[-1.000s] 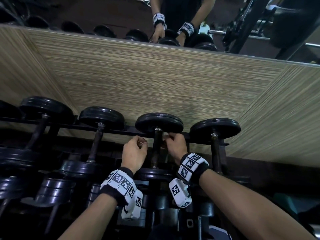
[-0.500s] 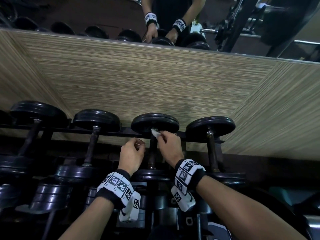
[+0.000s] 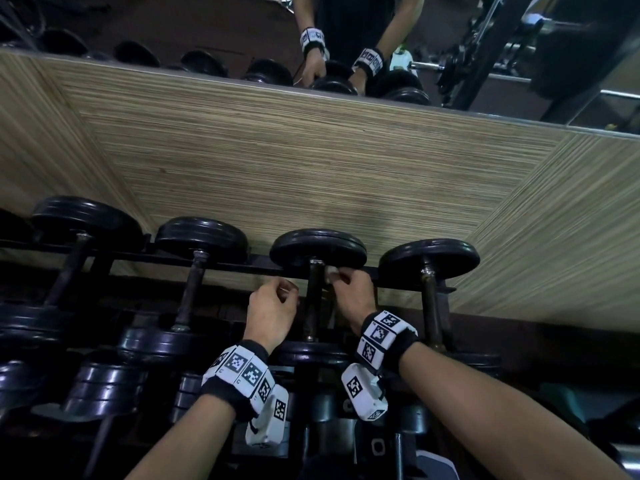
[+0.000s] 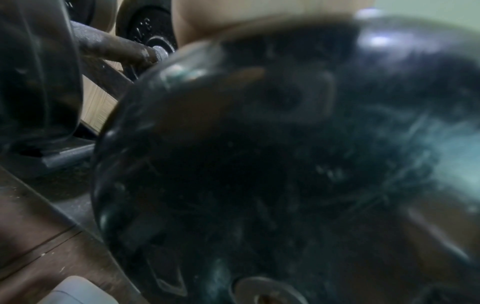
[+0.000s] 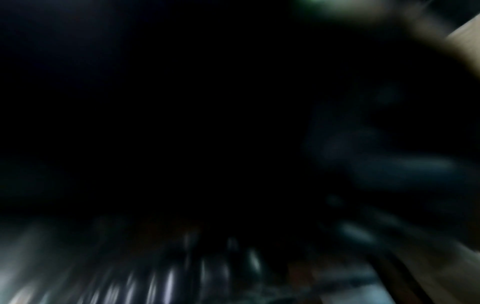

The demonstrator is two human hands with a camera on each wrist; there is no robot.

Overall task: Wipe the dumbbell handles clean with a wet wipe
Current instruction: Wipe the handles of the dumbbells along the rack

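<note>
1. A small white wet wipe [image 3: 331, 271] is pinched in the curled fingers of the right hand [image 3: 349, 299] and held against the top of a dumbbell handle [image 3: 313, 299], just under the upper plate; the high placement suggests a stroke is meant to run down the bar.
2. The left hand [image 3: 272, 315] is held just beside the same handle, fingers loosely curled on nothing, apparently kept ready to steady the dumbbell.
3. The dumbbells are stored in a row on a dark dumbbell rack [image 3: 242, 266], handles exposed between the plates, so each can be wiped in place.
4. The wood-grain wall panel [image 3: 311, 161] is set behind the rack.
5. The neighbouring handle [image 3: 190, 292] is left untouched.
6. The right wrist view is too dark to be read.
</note>
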